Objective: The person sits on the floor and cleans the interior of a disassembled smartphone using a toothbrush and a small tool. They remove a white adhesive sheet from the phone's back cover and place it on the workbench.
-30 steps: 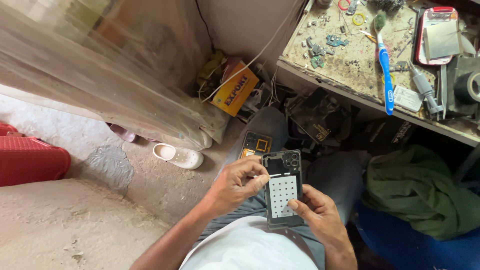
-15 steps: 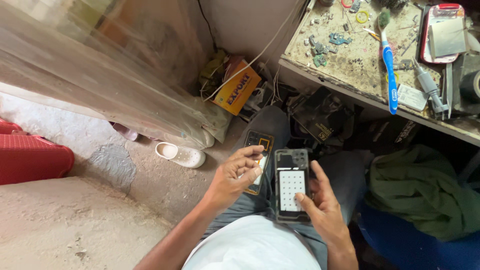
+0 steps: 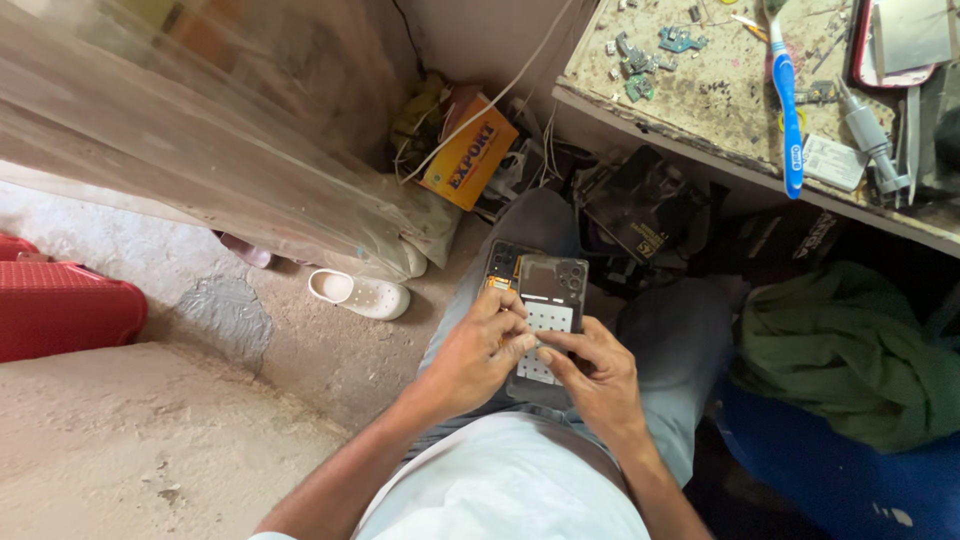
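A dark phone back panel [image 3: 551,290] with a white dotted sheet on it lies over my lap. My left hand [image 3: 478,350] rests on its left side, fingertips pressed on the white sheet. My right hand [image 3: 594,368] grips the lower right edge, thumb and fingers meeting the left hand's fingertips at the sheet. An opened phone body [image 3: 503,266] with an exposed circuit board lies on my left knee, just behind the panel. Whatever is pinched between the fingertips is too small to make out.
A cluttered workbench [image 3: 690,110] stands at the upper right with a blue toothbrush [image 3: 786,100], small parts and tools. An orange box [image 3: 468,152] and cables sit by the wall. A white sandal [image 3: 358,294] lies on the floor, green cloth [image 3: 850,350] at right, a red object [image 3: 60,310] at left.
My left hand, off to the left of the panel half a second ago, has come back onto it. Both hands now meet over the white sheet.
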